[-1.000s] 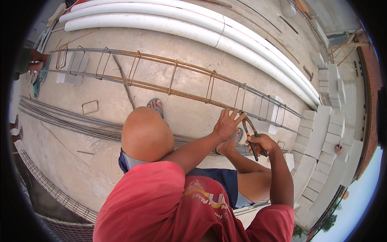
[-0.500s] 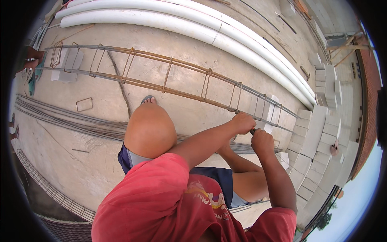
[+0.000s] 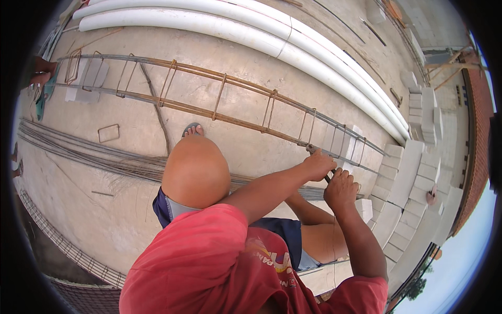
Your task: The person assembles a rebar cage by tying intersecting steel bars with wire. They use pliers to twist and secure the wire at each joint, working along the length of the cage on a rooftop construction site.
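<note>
A long rebar cage [image 3: 238,122] of rusty bars and rectangular stirrups lies across in front of me. My left hand [image 3: 319,165] is closed around the upper part of a pair of dark pincers [image 3: 312,149], whose head is against the cage's near bar beside a stirrup. Below it, my right hand [image 3: 342,189] is closed on the dark handle. A thin wire [image 3: 334,235] hangs below my right hand. The exact grip of the jaws is too small to make out.
White pipes [image 3: 209,35] run along the far side. Pale blocks [image 3: 86,78] prop the cage, and more blocks [image 3: 400,196] stack at the right. Loose steel rods [image 3: 94,152] and a bent stirrup [image 3: 109,133] lie on the floor. Another person's hand [image 3: 44,68] is at the cage's left end.
My hands have shifted slightly and the pincers' handle has tilted steeper, exposing its head at the bar. A thin wire now shows below my right hand.
</note>
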Action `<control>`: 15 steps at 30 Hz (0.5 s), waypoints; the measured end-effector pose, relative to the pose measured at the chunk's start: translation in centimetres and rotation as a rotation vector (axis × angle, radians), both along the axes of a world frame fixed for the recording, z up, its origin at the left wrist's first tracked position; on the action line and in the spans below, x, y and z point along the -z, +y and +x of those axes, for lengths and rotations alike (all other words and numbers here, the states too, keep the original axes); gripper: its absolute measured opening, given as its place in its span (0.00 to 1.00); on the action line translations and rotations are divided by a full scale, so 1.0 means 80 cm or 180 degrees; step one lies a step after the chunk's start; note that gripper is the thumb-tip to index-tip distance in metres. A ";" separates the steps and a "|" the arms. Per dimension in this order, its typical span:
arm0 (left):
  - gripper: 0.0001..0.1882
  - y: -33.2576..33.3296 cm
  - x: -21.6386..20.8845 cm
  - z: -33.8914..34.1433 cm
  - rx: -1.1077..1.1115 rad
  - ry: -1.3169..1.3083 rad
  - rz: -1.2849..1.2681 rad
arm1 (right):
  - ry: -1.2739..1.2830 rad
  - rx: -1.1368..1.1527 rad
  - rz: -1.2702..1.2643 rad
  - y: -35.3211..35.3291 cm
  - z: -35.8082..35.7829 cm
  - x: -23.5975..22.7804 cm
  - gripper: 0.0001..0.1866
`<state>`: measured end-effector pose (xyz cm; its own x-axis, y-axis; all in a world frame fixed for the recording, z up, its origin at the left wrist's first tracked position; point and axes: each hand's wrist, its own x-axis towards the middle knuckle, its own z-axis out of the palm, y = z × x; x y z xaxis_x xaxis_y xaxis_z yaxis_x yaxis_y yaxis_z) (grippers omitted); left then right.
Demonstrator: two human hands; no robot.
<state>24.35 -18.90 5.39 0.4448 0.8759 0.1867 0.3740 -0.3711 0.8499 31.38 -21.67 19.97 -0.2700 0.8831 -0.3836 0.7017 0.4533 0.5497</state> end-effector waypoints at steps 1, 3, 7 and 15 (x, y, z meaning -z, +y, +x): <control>0.10 0.015 -0.010 -0.010 0.0290 0.0109 -0.0279 | -0.0153 -0.0028 0.0066 0.004 0.002 0.008 0.10; 0.12 0.024 -0.013 -0.014 0.0719 0.0360 -0.0566 | -0.0128 0.0174 -0.0201 0.011 0.009 0.018 0.11; 0.15 -0.028 -0.002 -0.015 -0.0536 -0.0352 0.0453 | 0.0792 0.2012 -0.1802 0.051 0.013 -0.003 0.12; 0.08 -0.028 -0.005 -0.002 -0.0629 0.0088 0.0508 | 0.0886 0.1507 -0.1659 0.044 0.010 -0.022 0.14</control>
